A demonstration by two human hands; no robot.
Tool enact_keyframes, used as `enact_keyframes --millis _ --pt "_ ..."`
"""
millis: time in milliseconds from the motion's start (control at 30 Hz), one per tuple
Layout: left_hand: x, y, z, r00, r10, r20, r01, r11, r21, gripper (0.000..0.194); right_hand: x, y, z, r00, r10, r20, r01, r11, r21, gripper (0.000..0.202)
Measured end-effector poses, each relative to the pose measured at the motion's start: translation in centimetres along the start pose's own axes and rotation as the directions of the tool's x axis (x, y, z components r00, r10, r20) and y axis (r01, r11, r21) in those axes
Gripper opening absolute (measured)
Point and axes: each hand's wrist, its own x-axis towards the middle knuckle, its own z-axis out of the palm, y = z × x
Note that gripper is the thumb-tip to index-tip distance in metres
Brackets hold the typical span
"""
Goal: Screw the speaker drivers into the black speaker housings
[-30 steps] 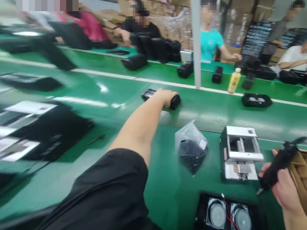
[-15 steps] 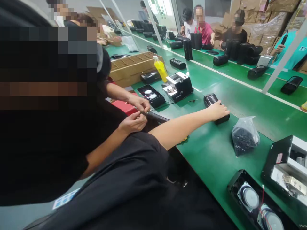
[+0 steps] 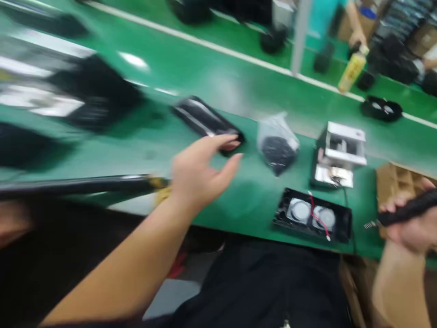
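Observation:
My left hand point(image 3: 201, 171) reaches over the bench, thumb and fingers apart, just in front of a glossy black speaker case point(image 3: 201, 114). Its fingertips overlap the near end of the case; whether they touch it I cannot tell. At the right edge, my right hand point(image 3: 408, 234) is wrapped round a black electric screwdriver point(image 3: 413, 207), the tip pointing left. Between my hands lies an open black speaker shell point(image 3: 309, 218) with two round drivers point(image 3: 301, 211) and a red wire point(image 3: 313, 207). A clear plastic bag point(image 3: 278, 127) holding something dark sits behind it.
A black-and-white metal fixture point(image 3: 341, 150) stands behind the open shell, beside a divided cardboard box point(image 3: 384, 187). Another fixture point(image 3: 99, 95) is blurred at the left. Across the green bench point(image 3: 218, 200), another person's hand point(image 3: 357, 38) is at a yellow bottle point(image 3: 353, 70).
The view has swung right and down. My left hand, earlier on top of the speaker case, now has its fingers spread at the near end. My right hand with the electric screwdriver has come into view.

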Motion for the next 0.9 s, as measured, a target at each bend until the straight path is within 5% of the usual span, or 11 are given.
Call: enact_keyframes --millis 33,167,333,500,633,733,900 --pt "-1.5 1.3 0.4 0.997 0.03 -0.069 -0.038 0.992 -0.124 0.06 -0.3 0.8 -0.6 0.996 0.037 -0.077 -0.038 0.999 -0.016 0.059" --pt "-4.8 6.8 3.2 0.95 0.311 0.003 -0.275 0.843 -0.462 0.05 -1.1 2.7 -2.1 0.963 0.13 -0.236 -0.151 0.986 -0.075 0.072" --pt "-1.3 12.9 6.6 0.763 0.64 0.089 -0.548 0.713 -0.437 0.033 -1.2 1.2 -2.0 0.986 0.075 -0.147 -0.097 0.984 -0.151 0.075" --pt "0.6 14.7 8.7 0.652 0.741 0.16 -0.621 0.644 -0.447 0.023 -0.1 0.1 0.0 0.997 -0.012 -0.081 -0.009 0.969 -0.248 0.098" --pt "-1.5 14.6 8.8 0.695 0.694 0.19 -0.566 0.69 -0.451 0.023 3.0 -0.5 3.4 0.987 -0.091 -0.136 0.055 0.966 -0.253 0.101" --pt "-3.1 14.6 8.5 0.748 0.638 0.182 -0.507 0.727 -0.462 0.042 5.3 -1.1 6.0 0.979 -0.174 -0.105 0.13 0.933 -0.335 0.114" --pt "-3.5 14.6 8.2 0.764 0.633 0.126 -0.535 0.73 -0.426 0.029 7.1 -1.1 9.1 0.999 -0.031 0.028 0.039 0.925 -0.378 0.144"
